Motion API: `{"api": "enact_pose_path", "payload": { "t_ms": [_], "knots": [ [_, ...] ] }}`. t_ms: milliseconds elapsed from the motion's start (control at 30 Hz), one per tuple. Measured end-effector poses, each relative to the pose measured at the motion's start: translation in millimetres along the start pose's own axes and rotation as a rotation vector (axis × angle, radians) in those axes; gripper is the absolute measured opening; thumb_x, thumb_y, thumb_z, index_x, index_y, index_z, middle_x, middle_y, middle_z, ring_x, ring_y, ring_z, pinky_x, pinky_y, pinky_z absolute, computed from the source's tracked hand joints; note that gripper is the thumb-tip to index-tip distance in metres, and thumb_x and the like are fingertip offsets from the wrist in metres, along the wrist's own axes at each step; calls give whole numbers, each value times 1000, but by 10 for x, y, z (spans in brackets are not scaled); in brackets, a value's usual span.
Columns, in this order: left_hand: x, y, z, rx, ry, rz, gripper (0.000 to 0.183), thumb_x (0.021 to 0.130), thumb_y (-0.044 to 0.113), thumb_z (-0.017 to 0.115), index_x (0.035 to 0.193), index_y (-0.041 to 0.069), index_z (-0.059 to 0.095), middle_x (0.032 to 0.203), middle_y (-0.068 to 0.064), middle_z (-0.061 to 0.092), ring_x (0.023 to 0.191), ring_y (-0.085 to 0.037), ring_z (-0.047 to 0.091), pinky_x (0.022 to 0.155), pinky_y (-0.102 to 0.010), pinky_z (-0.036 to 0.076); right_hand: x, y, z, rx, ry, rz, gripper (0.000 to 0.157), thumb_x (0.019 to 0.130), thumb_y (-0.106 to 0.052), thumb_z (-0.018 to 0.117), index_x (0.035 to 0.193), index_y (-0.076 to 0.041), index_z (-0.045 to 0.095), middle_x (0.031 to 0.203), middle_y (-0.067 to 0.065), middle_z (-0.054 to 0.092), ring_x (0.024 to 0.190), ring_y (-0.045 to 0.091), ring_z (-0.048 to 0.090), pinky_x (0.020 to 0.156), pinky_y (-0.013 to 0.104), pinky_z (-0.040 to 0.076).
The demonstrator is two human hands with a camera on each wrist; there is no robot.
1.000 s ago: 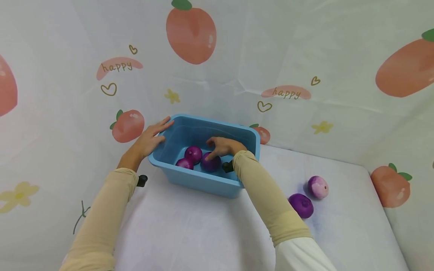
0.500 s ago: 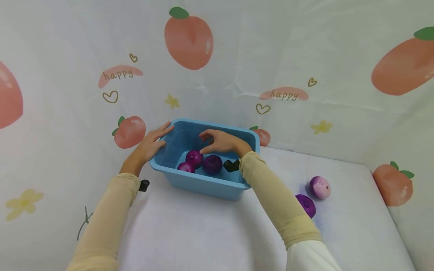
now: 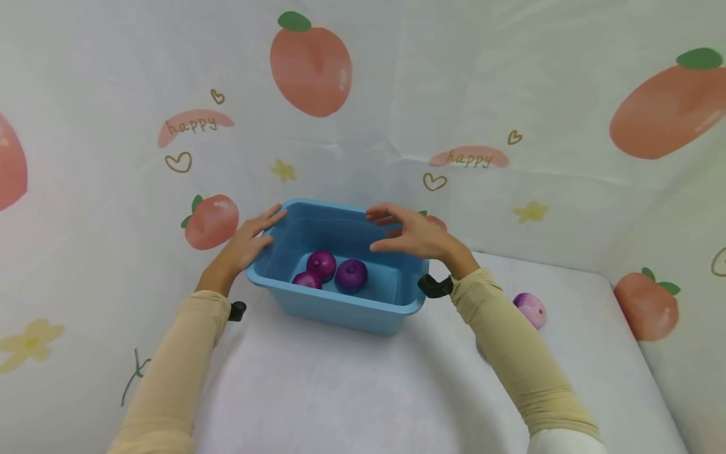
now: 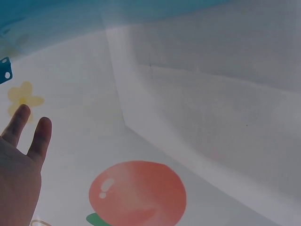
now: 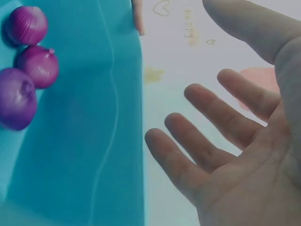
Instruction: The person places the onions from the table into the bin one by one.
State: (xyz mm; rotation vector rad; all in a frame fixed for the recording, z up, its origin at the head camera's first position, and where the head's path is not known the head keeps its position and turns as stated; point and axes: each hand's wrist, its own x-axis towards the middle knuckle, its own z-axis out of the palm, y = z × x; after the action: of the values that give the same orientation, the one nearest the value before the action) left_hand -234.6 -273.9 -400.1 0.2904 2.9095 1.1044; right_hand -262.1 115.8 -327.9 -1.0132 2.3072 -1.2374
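Observation:
A blue plastic bin (image 3: 340, 313) stands against the patterned backdrop. Inside it lie a dark purple onion (image 3: 351, 275), a magenta onion (image 3: 321, 266) and another onion (image 3: 307, 280) partly covered by the near wall. My left hand (image 3: 245, 244) rests at the bin's left rim with fingers extended; two straight fingers show in the left wrist view. Over the right end of the bin hovers my right hand (image 3: 418, 233), its fingers spread and nothing in them. The right wrist view shows its bare palm beside the bin wall, apart from the onions.
To the right on the white-covered table (image 3: 340, 391), a pale purple-and-white onion (image 3: 530, 309) sits just beyond my right sleeve (image 3: 510, 347). The sleeve covers the spot where another purple onion lay. A fruit-print sheet (image 3: 363, 126) rises directly behind the bin.
My right hand has let go of the dark purple onion, lifted off the bin's floor and moved right to above the rim. The left hand stays at the left rim.

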Motion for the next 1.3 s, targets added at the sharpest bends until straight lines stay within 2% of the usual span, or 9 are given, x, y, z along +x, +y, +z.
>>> {"api": "enact_pose_path", "payload": {
  "t_ms": [333,633,767,900,967,1067,1167,1233,1300],
  "knots": [
    [-8,-13,7,-8,-2,-10,68,95,15,40,160,32,32,173,6,17,160,-41,12,116,-76,25,-640,201,-241,-98,147,51,71,88,-29,80,150,-15,47,153,9,53,139,36,53,111,54,49],
    [-13,-11,15,-21,-6,-18,69,94,14,41,160,32,32,173,8,17,160,-40,12,117,-75,25,-1359,665,-344,-154,187,190,72,87,-31,80,148,-11,48,150,9,54,136,34,55,107,53,51],
    [-14,-5,-3,-25,-6,-9,69,94,13,41,160,31,32,173,8,17,160,-40,12,117,-74,26,-1646,891,-300,-171,189,263,71,88,-34,79,147,-11,49,150,10,55,135,36,56,106,47,53],
    [-11,9,-17,-13,-9,-21,68,95,15,41,160,32,31,173,9,16,160,-40,12,116,-76,26,-1874,1081,-231,-173,207,294,70,89,-33,79,148,-11,48,151,12,55,135,39,54,104,32,54],
    [-8,13,-25,-12,-10,-21,68,95,16,41,160,32,31,173,8,16,160,-40,13,116,-76,26,-1965,1164,-190,-171,218,305,71,89,-33,79,149,-13,46,151,12,54,135,35,55,102,27,54],
    [-7,8,-34,-14,-11,-15,68,95,14,41,160,31,32,173,7,17,160,-40,12,117,-75,26,-2073,1275,-121,-162,232,307,73,88,-32,79,150,-14,45,150,14,55,129,9,59,101,30,55],
    [-8,0,-35,-16,-14,-11,68,95,14,41,161,30,31,173,6,17,160,-40,12,117,-75,27,-2153,1367,-50,-147,237,313,72,87,-32,80,148,-13,47,149,16,56,119,-15,52,102,34,55],
    [-9,2,-30,-17,-16,-16,68,95,14,41,161,31,31,173,6,16,160,-40,12,117,-75,26,-2195,1423,-2,-133,237,315,71,87,-31,81,147,-12,48,148,18,56,121,-13,53,104,35,54],
    [-8,7,-23,-21,-17,-19,68,95,14,41,160,32,31,173,7,16,160,-40,12,116,-75,26,-2238,1470,43,-124,231,327,71,86,-31,81,147,-10,49,147,18,57,127,3,59,105,32,54]
  ]
}}
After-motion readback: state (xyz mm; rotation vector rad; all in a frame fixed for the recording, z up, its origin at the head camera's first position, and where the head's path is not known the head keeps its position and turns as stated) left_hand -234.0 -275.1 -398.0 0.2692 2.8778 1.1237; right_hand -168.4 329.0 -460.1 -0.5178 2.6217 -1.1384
